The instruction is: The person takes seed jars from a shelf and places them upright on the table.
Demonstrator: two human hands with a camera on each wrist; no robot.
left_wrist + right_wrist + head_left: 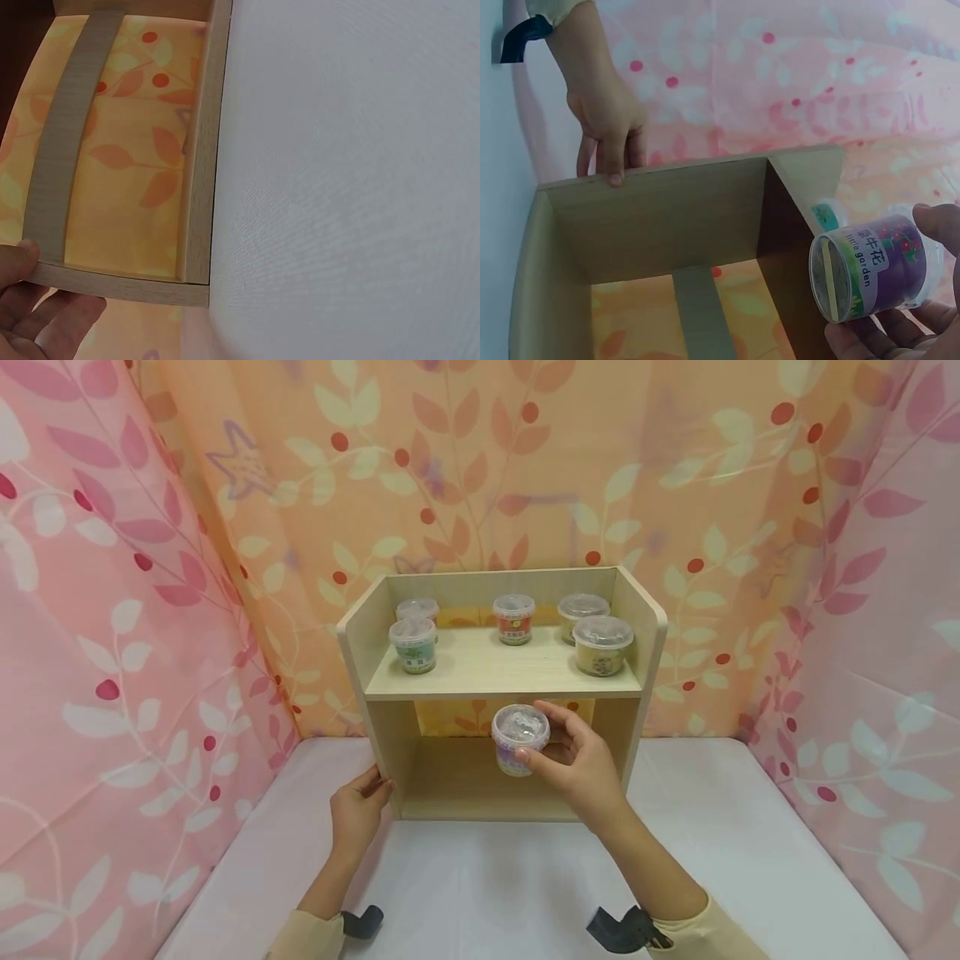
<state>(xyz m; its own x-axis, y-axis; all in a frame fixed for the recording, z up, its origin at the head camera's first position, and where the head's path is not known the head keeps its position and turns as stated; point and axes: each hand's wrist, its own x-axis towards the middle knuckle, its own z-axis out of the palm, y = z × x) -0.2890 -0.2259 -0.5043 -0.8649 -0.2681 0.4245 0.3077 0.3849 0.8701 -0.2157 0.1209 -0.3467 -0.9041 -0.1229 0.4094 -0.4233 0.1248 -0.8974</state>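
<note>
My right hand (pixel 581 764) holds a small lidded plastic cup (pixel 514 758) between thumb and fingers, in front of the lower opening of a pale wooden shelf (pixel 502 687). In the right wrist view the cup (pixel 885 266) lies tilted, its purple label reading "little garden" with red berries, and a flat stick shows through its clear base. My left hand (pixel 358 810) grips the front edge of the shelf's left side panel. In the left wrist view its thumb is inside the panel (pixel 124 285) and its fingers outside.
On the upper board stand a green-labelled cup (pixel 415 647) with another behind it, a red-labelled cup (pixel 513 620) in the middle, and two wider yellowish tubs (pixel 602 647) at right. The shelf stands on a white-covered table (pixel 465 885), with patterned curtains (pixel 480 468) behind and beside.
</note>
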